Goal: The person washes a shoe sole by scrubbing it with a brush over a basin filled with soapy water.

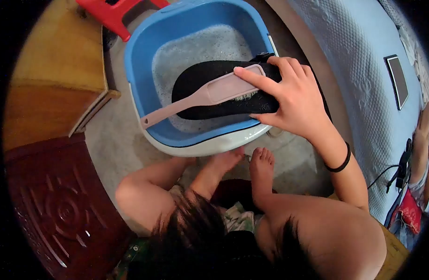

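A black shoe (191, 77) lies across the blue basin (142, 56), above sudsy water (219, 37). On top of the shoe rests a pale pink scrub brush (195, 98), bristles down, its handle pointing to the lower left. My right hand (291, 88) grips the shoe at its right end. Its index finger presses on the brush's back, and the thumb is at the shoe's near edge. My left hand (233, 157) is low by the basin's near rim, partly hidden under it; its fingers cannot be made out.
A red plastic stool (107, 14) stands at the upper left, beside a wooden cabinet (55, 70). A dark red carved wooden panel (65, 210) is at lower left. On the right, a bed with a light blue quilt (350, 70) holds a tablet-like device (397, 81).
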`<state>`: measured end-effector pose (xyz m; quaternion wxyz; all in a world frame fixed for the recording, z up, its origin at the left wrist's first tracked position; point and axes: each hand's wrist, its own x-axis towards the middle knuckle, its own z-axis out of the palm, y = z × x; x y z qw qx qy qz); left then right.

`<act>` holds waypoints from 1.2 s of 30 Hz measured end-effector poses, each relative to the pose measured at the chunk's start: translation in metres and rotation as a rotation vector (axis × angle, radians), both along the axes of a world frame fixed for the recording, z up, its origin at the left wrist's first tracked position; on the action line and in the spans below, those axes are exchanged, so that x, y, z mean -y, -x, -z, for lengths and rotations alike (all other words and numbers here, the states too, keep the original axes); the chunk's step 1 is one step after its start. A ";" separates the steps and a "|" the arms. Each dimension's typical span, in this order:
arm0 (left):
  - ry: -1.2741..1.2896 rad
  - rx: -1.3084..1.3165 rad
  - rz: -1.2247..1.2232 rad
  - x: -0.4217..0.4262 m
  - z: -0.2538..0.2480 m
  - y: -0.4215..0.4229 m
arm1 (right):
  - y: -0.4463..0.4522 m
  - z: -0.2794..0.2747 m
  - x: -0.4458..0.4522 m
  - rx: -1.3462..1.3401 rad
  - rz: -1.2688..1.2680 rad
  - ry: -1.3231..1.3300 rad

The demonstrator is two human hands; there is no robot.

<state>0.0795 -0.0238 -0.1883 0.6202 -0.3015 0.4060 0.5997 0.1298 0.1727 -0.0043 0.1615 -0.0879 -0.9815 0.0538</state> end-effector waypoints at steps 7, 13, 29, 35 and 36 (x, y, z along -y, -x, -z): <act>-0.044 -0.010 -0.276 -0.051 0.007 0.033 | 0.003 -0.004 0.002 0.004 0.014 0.017; -0.065 -0.053 -0.305 -0.064 0.006 0.040 | 0.001 -0.007 0.004 -0.046 0.005 0.030; -0.057 -0.134 -0.132 -0.018 -0.012 0.016 | -0.023 -0.016 0.022 -0.009 0.007 0.111; -0.060 -0.158 -0.055 0.011 -0.019 0.001 | -0.030 -0.018 0.034 0.030 0.003 0.117; -0.059 -0.163 -0.044 0.014 -0.020 -0.001 | -0.031 -0.019 0.036 0.035 0.000 0.124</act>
